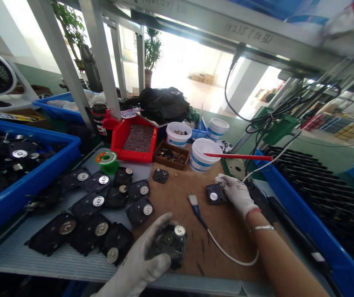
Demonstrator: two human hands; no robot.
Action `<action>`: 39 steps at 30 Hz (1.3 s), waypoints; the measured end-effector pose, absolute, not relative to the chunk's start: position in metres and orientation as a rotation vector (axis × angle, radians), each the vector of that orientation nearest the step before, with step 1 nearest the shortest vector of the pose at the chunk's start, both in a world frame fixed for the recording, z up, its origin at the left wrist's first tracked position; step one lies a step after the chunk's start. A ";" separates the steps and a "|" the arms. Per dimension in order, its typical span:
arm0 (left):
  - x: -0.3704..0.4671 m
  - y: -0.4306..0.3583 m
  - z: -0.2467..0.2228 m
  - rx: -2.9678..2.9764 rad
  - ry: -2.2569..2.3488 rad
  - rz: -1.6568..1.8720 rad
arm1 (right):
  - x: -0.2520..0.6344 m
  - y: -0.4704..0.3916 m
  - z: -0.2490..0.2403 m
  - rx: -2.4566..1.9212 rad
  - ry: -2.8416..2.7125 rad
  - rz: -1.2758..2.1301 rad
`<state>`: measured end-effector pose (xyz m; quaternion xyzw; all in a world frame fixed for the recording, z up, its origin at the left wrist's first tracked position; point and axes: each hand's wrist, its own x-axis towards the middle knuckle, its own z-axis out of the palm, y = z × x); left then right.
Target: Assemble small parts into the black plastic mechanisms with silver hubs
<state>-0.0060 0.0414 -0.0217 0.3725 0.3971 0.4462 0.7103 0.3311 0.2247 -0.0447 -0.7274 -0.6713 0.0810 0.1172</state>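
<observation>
My left hand (147, 251), in a pale glove, is closed around a black housing (172, 243) with a round silver disc on its upper corner, just above the front of the brown board (192, 231). Over on the right, my gloved right hand (235, 192) grips the edge of a second black housing (215, 194) with a silver disc; its fingertips are partly hidden. Between the hands lies a white-tipped connector (195, 204) on a white cable. Farther back on the board are a black plate (160, 175) and a small brass-coloured part (176, 175).
Several black housings (88, 204) cover the bench at left, near a solder spool (106, 159). Behind stand a red bin (115, 142) of small parts, a brown tray (170, 165) and white tubs (203, 154), one with a red stick (241, 157). Blue crates (74, 144) flank the bench.
</observation>
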 end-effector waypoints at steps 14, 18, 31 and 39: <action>-0.008 0.040 -0.027 0.815 0.873 0.977 | 0.315 0.208 -0.017 -2.291 -1.903 0.163; -0.008 0.042 -0.027 0.836 0.871 0.971 | 0.314 0.208 -0.016 -2.394 -1.881 0.135; -0.008 0.043 -0.051 0.866 0.868 0.975 | 0.330 0.175 0.036 -2.420 -1.916 0.097; -0.003 0.037 -0.050 0.942 0.903 0.989 | 0.302 0.115 0.056 -2.239 -1.635 -0.029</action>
